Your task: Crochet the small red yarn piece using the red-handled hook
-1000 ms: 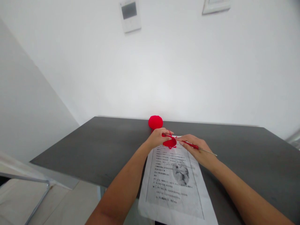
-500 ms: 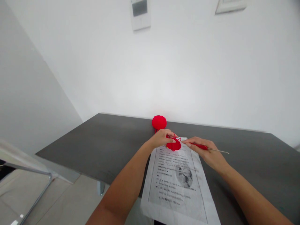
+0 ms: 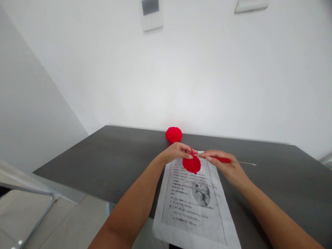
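From my end I watch both hands curled in close grips: the left hand (image 3: 176, 152) pinches the red crocheted piece (image 3: 192, 166) over the printed sheet (image 3: 192, 218); the right hand (image 3: 229, 166) holds the red-handled hook (image 3: 224, 160) beside its upper edge. The red yarn ball (image 3: 173, 134) sits behind on the worktop (image 3: 90, 162).

Our bare left hand (image 3: 178, 151) pinched with thumb and bent fingers pointing right, and our bare right hand (image 3: 230, 168) curled in a pen-like grip, fingertips near the left thumb. Our bare left forearm (image 3: 138, 193) and bare right forearm (image 3: 275, 210) slanted up and inward.
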The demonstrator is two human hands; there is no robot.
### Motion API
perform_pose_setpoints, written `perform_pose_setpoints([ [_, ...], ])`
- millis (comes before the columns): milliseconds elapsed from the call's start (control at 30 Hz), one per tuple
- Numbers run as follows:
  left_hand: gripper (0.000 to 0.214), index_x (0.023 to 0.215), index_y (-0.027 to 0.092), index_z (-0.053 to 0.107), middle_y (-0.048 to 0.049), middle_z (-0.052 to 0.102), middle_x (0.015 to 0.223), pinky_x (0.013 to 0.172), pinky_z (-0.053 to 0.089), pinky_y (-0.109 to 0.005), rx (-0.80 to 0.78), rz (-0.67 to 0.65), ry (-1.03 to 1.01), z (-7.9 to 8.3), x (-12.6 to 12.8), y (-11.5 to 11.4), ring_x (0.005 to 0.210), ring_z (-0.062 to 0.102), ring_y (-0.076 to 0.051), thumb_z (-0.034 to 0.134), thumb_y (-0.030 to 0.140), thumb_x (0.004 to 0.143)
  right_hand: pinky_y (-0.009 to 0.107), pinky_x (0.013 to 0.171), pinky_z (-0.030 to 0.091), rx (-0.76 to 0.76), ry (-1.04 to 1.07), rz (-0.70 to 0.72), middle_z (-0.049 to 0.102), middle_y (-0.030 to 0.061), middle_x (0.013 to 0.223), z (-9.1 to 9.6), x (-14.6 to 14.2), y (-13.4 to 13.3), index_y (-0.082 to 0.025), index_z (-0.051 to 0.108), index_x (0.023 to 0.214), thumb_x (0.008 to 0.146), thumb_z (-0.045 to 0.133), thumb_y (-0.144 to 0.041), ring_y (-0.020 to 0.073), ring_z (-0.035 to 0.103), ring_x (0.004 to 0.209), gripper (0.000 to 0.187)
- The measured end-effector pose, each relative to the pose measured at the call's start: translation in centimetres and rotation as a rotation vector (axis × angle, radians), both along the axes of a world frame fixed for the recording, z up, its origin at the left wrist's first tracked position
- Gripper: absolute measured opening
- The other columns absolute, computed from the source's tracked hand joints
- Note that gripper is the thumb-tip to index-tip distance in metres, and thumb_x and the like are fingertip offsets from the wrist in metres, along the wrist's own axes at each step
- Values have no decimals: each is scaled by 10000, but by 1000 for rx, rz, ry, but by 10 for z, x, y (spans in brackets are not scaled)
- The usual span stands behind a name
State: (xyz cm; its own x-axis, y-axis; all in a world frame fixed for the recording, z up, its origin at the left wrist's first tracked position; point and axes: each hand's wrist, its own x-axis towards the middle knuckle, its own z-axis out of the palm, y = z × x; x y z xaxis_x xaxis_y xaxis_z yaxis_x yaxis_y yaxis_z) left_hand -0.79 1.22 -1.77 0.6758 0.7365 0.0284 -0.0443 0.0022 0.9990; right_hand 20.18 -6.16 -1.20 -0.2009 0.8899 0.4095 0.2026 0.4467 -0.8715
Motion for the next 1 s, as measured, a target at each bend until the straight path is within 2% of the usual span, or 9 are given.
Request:
perform_pose_setpoints([
  [100, 222, 732, 137, 735, -53, 711, 780, 787, 459, -290, -19, -34, -12, 3, 1, -4, 769, 624, -148, 817, 244, 556, 380, 861, 540, 113, -33, 61, 748, 64, 959, -2, -2, -1, -248, 751, 877, 861, 622, -376, 227, 682, 937, 183],
  [267, 283, 797, 143, 744, -30, 696, 715, 742, 459, -279, -23, -59, 25, 2, 2, -3, 675, 604, -124, 819, 270, 555, 424, 973, 491, 224, -148, 107, 685, 71, 1176, -10, -2, 1, -275, 728, 998, 904, 570, -323, 228, 620, 1103, 190],
  [400, 283, 830, 152, 749, -40, 708, 785, 740, 458, -264, 67, 10, 57, -1, 2, 1, 734, 611, -137, 799, 278, 581, 401, 948, 513, 184, -130, 75, 711, 73, 1129, -9, -3, 0, -260, 731, 985, 907, 559, -349, 225, 650, 1063, 208],
  [533, 247, 829, 143, 754, -64, 702, 831, 732, 449, -259, 265, 131, 153, 4, 1, 0, 782, 606, -157, 761, 300, 638, 415, 918, 528, 104, -59, -28, 742, 67, 1059, -5, -4, 0, -250, 737, 950, 883, 586, -385, 238, 681, 1004, 213],
  [633, 246, 847, 148, 754, -63, 691, 827, 727, 445, -262, 358, 138, 203, 8, -2, -1, 785, 604, -162, 714, 339, 698, 414, 910, 530, 84, -3, -49, 751, 58, 1034, -3, -4, 1, -251, 740, 906, 856, 616, -405, 243, 685, 997, 204],
  [733, 284, 857, 148, 751, -66, 688, 835, 738, 442, -269, 385, 168, 220, 9, -4, 0, 797, 603, -167, 681, 395, 733, 405, 886, 539, 53, 20, -61, 751, 62, 1035, -1, -3, 0, -244, 739, 898, 853, 619, -405, 241, 689, 978, 205],
  [867, 316, 869, 140, 738, -84, 700, 908, 780, 443, -282, 261, 187, 107, 8, -2, 0, 839, 611, -175, 701, 415, 717, 401, 876, 540, 40, 52, -53, 754, 65, 1018, 0, -2, -1, -241, 738, 893, 852, 623, -397, 239, 689, 970, 198],
  [1000, 504, 1072, 146, 682, -60, 681, 862, 766, 442, -289, 46, 100, -10, 8, 2, -3, 786, 615, -153, 792, 341, 620, 393, 871, 542, 39, 77, -25, 754, 60, 1009, -3, -2, 1, -245, 735, 888, 852, 625, -398, 233, 689, 969, 192],
])
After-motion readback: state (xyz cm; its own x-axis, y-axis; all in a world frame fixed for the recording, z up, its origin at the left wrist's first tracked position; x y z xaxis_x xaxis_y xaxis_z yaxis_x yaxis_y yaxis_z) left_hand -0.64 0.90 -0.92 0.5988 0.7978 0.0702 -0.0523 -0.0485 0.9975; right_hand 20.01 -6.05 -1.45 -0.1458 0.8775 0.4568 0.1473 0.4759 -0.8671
